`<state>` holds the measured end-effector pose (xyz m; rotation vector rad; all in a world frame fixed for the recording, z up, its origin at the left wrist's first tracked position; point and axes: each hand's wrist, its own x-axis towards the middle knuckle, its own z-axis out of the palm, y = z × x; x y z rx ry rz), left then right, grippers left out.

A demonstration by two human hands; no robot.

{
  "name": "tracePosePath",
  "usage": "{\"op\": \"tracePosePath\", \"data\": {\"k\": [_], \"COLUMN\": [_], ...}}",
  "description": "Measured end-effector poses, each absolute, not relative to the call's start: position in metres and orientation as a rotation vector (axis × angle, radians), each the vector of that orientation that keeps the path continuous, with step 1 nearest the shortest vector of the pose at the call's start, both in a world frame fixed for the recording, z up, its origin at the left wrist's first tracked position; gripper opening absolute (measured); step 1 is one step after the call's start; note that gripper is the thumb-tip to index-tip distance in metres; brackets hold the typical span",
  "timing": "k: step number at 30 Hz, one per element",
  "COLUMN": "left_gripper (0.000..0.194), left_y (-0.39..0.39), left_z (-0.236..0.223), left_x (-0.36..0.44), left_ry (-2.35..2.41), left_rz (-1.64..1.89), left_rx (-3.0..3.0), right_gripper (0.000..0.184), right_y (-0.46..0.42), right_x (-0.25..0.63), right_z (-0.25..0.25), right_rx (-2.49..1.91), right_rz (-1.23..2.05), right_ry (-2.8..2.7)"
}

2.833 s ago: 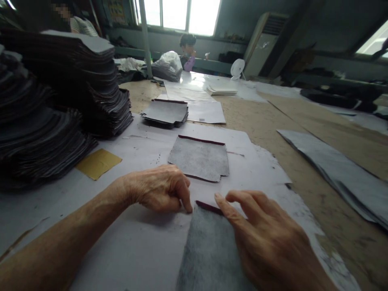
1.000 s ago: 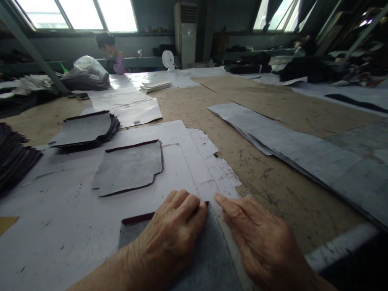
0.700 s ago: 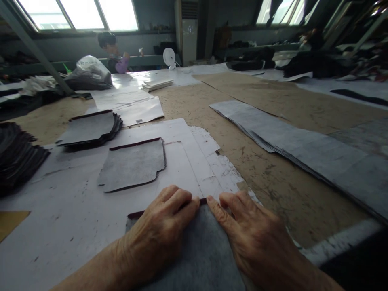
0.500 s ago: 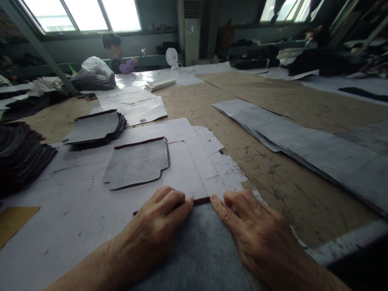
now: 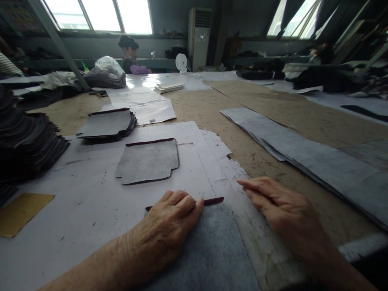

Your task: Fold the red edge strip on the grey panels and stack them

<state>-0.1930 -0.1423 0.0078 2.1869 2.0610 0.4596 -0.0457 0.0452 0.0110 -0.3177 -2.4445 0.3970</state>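
Observation:
A grey fabric piece (image 5: 212,242) lies in front of me, its far edge folded over into a narrow dark maroon strip (image 5: 214,201). My left hand (image 5: 172,226) is closed over that fold, fingers curled and thumb pressing near the strip's middle; it hides part of the piece. To the right, apart from the fabric, is my right hand (image 5: 279,210), its fingers stretched out to the left with nothing seen in them. Beyond my left hand, a similar grey piece (image 5: 148,161) with a maroon far edge lies flat on the white paper (image 5: 91,226).
A stack of similar pieces (image 5: 106,123) sits farther back, and a tall dark stack (image 5: 30,141) at left. A brown card (image 5: 24,212) lies near it. Long grey sheets (image 5: 303,149) cover the right side. A person (image 5: 130,56) is across the table near a fan (image 5: 181,62).
My right hand has lifted off the folded strip and moved right, uncovering its right end. My left hand stays pressed on the fold. The view has shifted slightly left.

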Motion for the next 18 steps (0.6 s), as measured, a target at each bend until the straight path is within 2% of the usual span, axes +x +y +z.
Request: {"op": "tracePosePath", "data": {"k": [3,6,10,14,18], "left_gripper": [0.044,0.040,0.050,0.049,0.051], "left_y": [-0.141,-0.142,-0.161,-0.185,-0.191], "left_z": [0.010,0.012,0.012,0.008,0.004], "left_x": [-0.191,-0.194,-0.210,-0.225,-0.227], "left_ry": [2.082,2.047,2.006,2.123,2.145], "left_rz": [0.365,0.440,0.620,0.631,0.582], "left_rx": [2.151,2.145,2.143,2.100,2.154], "right_gripper": [0.030,0.035,0.039,0.045,0.037], "right_y": [0.021,-0.003,-0.010,-0.003,0.006], "right_x": [-0.055,-0.063,-0.067,-0.065,-0.064], "right_z": [0.014,0.010,0.001,0.002,0.009], "right_rx": [-0.012,0.159,0.179,0.189,0.141], "right_rz": [0.161,0.061,-0.053,-0.036,0.141], "right_ry": [-2.426,-2.540,-2.604,-2.618,-2.636]}}
